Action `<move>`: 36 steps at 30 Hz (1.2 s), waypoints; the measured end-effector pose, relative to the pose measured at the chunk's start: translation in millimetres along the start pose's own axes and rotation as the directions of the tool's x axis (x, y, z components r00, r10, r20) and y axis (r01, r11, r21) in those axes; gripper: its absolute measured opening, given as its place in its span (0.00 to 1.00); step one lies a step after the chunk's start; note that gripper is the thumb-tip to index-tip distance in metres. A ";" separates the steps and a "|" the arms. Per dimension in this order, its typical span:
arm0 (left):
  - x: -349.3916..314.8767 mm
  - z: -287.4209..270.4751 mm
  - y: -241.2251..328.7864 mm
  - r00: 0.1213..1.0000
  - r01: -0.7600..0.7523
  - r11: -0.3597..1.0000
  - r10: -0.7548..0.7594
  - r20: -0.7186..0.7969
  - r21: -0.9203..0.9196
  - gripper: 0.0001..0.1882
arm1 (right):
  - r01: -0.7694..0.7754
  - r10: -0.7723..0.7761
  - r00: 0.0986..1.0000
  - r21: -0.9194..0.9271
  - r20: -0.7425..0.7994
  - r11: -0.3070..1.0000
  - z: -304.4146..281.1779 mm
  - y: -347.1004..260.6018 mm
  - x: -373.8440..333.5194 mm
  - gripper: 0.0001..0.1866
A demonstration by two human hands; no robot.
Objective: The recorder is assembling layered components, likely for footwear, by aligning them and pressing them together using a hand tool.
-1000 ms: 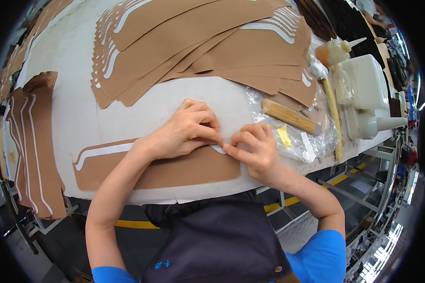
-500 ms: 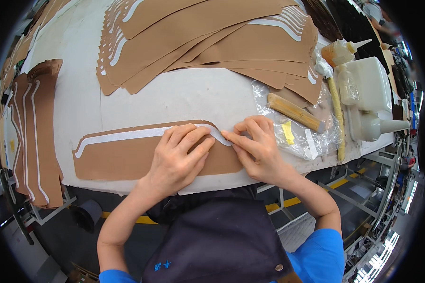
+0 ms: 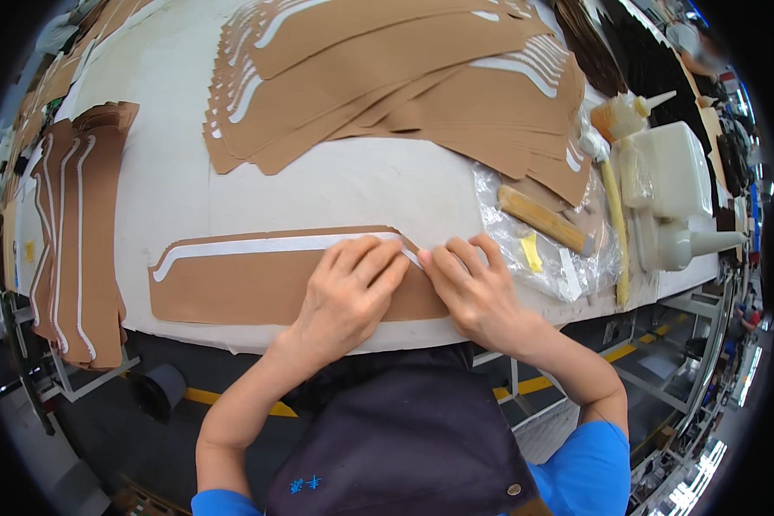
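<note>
A flat brown leather-like panel (image 3: pixel 224 297) lies on the table close to me. Along its far edge runs a white strip (image 3: pixel 271 244), hooked down at the left end. My left hand (image 3: pixel 353 292) rests over the panel with its fingers bent and pinched together on the strip near the right bend. Just right of it, my right hand (image 3: pixel 477 291) has thumb and forefinger closed at the strip's right end, by the panel's right edge. Both hands' fingers cover that end of the strip, so how it sits there is partly hidden.
A fanned pile of brown panels (image 3: pixel 344 82) with white strips lies at the back. More panels (image 3: pixel 99 249) hang over the left edge. On the right are a wooden-handled tool (image 3: pixel 542 217) on a plastic bag (image 3: pixel 499 202), a hammer (image 3: pixel 612 215) and several bottles, one white (image 3: pixel 684 163).
Both hands have shifted slightly along the strip's right bend, the right thumb and forefinger still at its end. The whole view has moved a little, carrying the table's things rightward.
</note>
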State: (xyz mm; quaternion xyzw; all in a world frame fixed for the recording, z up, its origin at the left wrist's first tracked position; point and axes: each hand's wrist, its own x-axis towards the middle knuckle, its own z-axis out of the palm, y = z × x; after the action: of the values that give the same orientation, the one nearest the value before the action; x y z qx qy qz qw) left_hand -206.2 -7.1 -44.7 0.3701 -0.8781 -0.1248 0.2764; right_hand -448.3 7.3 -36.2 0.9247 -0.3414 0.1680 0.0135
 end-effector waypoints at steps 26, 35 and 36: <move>-117.3 -139.6 -99.0 0.715 0.691 0.722 -0.690 -0.109 -0.040 0.19 | 0.058 -0.205 0.967 0.653 0.151 0.755 36.8 -24.4 201.7 0.14; -136.6 -117.5 -93.4 0.747 0.580 0.810 -0.572 -0.339 -0.088 0.12 | -0.013 -0.261 0.905 0.636 0.335 0.772 97.4 -76.1 262.4 0.09; -135.5 -111.8 -86.1 0.740 0.585 0.806 -0.577 -0.345 -0.093 0.12 | -0.025 -0.234 0.924 0.660 0.301 0.750 101.3 -73.7 259.5 0.08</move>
State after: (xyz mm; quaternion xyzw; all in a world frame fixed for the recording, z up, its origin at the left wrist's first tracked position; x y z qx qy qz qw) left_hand -13.9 28.9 -43.2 0.6441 -0.6551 -0.1261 0.3742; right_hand -186.5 -113.0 -42.1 0.9032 -0.2042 0.1003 -0.3638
